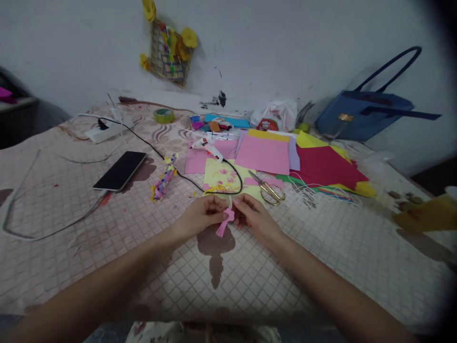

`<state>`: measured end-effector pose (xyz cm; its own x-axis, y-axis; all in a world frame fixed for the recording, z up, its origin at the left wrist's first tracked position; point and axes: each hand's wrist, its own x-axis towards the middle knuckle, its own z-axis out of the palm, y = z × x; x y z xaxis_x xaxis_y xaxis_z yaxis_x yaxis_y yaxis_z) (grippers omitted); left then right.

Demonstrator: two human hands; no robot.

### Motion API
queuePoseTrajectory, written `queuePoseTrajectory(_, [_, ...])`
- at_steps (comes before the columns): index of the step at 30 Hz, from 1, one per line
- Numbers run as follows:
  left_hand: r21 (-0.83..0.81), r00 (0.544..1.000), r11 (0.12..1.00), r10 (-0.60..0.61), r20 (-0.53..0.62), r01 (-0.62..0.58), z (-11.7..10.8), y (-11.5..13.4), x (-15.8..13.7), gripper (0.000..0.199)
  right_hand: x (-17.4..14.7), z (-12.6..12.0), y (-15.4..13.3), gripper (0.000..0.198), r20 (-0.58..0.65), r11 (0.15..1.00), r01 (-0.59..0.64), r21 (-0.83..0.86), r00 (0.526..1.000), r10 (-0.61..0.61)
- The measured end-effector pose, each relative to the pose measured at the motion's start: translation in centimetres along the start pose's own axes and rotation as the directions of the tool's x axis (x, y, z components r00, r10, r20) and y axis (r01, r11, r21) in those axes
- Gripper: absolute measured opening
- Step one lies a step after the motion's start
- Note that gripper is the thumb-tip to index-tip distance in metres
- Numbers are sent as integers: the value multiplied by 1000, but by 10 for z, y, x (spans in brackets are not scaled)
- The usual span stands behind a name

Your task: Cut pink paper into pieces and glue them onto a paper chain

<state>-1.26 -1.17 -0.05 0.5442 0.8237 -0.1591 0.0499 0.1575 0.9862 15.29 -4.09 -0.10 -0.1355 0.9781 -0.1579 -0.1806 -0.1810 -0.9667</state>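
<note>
Between my two hands, above the near middle of the table, is a pink paper flower (229, 215) with a fringed pink tassel (221, 230) hanging below it. A white cord (230, 202) rises from its top. My left hand (203, 214) pinches the flower at its left side between thumb and fingers. My right hand (253, 214) has its thumb and fingertips closed at the cord, close to the flower's right edge. Just beyond the hands lie gold-handled scissors (270, 189) and a pale yellow sheet (214, 170) with pink and yellow paper scraps.
A white glue gun (209, 148) with a black cable rests on pink paper. Coloured sheets (324, 164) and tangled white string (307, 195) lie to the right. Leftward are a phone (120, 170), a decorated paper strip (164, 178), tape (163, 116) and a power strip (109, 130). A blue bag (364, 112) stands behind.
</note>
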Motion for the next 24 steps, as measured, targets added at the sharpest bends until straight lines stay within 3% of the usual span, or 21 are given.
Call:
queuePoseTrajectory(10, [35,998,999,-18,58,16,-1,-4,-1,30,2,-2,2,26,6,998,31,46,999,-32])
queuePoseTrajectory(16, [-7,996,999,-45,78,45,-1,-6,0,27,2,-5,3,27,-1,998,56,5,998,-56])
queuePoseTrajectory(24, [59,994,996,-70,83,65,-1,-6,-1,27,4,-7,3,28,43,995,70,-77,997,-66])
